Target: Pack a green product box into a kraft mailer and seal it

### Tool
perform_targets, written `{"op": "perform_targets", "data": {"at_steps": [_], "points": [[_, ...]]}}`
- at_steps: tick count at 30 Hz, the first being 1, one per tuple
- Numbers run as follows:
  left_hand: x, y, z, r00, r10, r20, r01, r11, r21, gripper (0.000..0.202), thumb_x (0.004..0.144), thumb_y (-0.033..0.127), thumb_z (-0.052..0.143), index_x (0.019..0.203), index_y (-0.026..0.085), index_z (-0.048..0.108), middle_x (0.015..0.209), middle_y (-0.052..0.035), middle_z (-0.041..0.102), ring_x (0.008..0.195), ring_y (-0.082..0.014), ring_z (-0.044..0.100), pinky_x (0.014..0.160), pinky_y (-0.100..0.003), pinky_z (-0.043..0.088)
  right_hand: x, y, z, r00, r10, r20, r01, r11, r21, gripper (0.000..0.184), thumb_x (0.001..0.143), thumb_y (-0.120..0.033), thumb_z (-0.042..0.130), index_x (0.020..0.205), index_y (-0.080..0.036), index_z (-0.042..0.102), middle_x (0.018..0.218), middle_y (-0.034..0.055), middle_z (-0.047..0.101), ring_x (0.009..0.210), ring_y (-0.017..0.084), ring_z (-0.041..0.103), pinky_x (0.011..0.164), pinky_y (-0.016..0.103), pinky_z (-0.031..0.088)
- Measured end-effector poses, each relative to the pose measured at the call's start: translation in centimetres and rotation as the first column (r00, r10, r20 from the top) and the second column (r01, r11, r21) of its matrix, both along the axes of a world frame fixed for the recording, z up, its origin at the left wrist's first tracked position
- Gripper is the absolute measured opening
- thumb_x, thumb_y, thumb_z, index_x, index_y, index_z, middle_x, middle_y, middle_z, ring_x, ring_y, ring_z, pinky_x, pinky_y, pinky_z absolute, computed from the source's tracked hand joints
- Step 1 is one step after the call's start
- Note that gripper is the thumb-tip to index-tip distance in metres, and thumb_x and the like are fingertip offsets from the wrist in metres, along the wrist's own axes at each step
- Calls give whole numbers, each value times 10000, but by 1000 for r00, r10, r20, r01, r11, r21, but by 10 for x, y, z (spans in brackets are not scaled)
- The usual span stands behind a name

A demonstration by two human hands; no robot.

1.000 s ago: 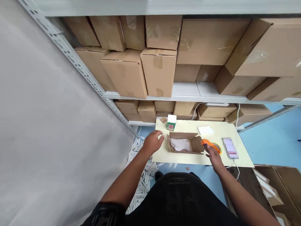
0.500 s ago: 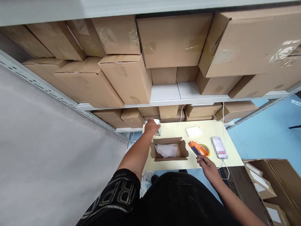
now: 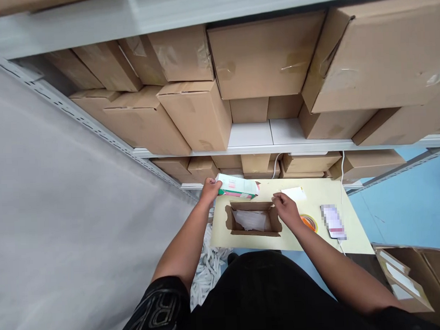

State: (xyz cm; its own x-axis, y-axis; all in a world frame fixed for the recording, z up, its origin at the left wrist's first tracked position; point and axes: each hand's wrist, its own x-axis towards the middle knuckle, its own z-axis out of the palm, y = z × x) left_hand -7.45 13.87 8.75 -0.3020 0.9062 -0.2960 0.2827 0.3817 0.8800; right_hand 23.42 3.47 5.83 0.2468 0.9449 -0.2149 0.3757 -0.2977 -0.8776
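Carton (image 3: 275, 224) near front edge of desk (image 3: 219, 233) holds paper (image 3: 250, 220); left hand (image 3: 209, 191) grips box (image 3: 238, 185), not yet inside; right hand (image 3: 286, 208): grip undetermined.

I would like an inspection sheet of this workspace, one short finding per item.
Surface: pale yellow table.
Handled things: green-and-white box; open carton with white paper inside.
Clutter: orange-and-yellow tape, partly hidden; white card; phone.
Hands: left hand grips the box; right hand by the carton, grip unclear.
Cables: white cable at the table's far edge; another at the phone.
Surroundings: shelving with cardboard boxes; paper shreds on the floor.
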Motion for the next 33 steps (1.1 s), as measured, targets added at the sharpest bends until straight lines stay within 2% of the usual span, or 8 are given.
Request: {"op": "perform_targets", "data": {"at_steps": [3,7,13,17,21,24,29,33], "points": [[4,-11,-5,978,23,208,-18,1000,-24,339,700,377,642,858,254,370,751,46,525,627,-125,561,573,-251,532,-9,29,0,997,-82,-6,82,994,-66,447,852,-554,581,1109,-208,700,1105,89,748,975,252,687,862,363,534],[7,-29,-2,926,-9,378,3,1000,18,342,712,390,618,864,258,342,747,54,497,625,-124,556,559,-243,518,-19,35,5,968,-37,-249,21,998,-66,474,881,-570,533,1136,-203,691,1029,68,756,870,223,700,760,326,561],[16,-78,10,953,-108,285,88,993,81,295,783,356,599,961,254,387,858,23,572,780,-171,616,676,-294,537,-28,-25,38,993,16,-116,-9,998,62,473,927,-573,515,1130,-211,742,1123,61,765,1094,287,669,944,369,523],[18,-122,15,968,-216,129,198,970,139,222,877,339,557,1005,250,398,952,-10,640,877,-201,647,779,-336,529,-28,-62,48,995,-4,-99,9,999,49,470,938,-591,522,1152,-227,729,1115,55,768,1052,288,677,928,368,514],[15,-155,11,929,-353,-110,365,923,120,217,966,383,514,1115,247,436,1070,-65,677,970,-246,673,835,-372,511,-28,-74,38,999,5,39,-4,1000,-11,376,882,-539,608,1068,-236,731,1026,51,772,964,290,688,846,360,517],[12,-161,-2,878,-416,-236,443,894,74,287,979,372,517,1231,237,485,1159,-108,690,1048,-286,675,877,-400,509,-29,-72,24,979,92,183,-86,996,-39,347,907,-519,563,1036,-241,725,969,51,761,916,283,687,810,360,507],[8,-154,-41,716,-479,-507,546,838,-20,199,917,358,595,972,181,668,1121,-138,679,1137,-324,616,1028,-464,462,-26,-64,-6,888,237,393,-224,971,-78,373,964,-459,502,1178,-213,683,1112,109,734,1036,294,664,861,358,480],[7,-150,-64,691,-538,-482,583,810,-68,153,879,256,605,960,159,691,1151,-132,631,1102,-277,627,1029,-414,483,-25,-59,-26,796,353,493,-320,935,-152,313,970,-378,505,1057,-168,720,1142,160,702,1098,305,628,938,373,456]]}}
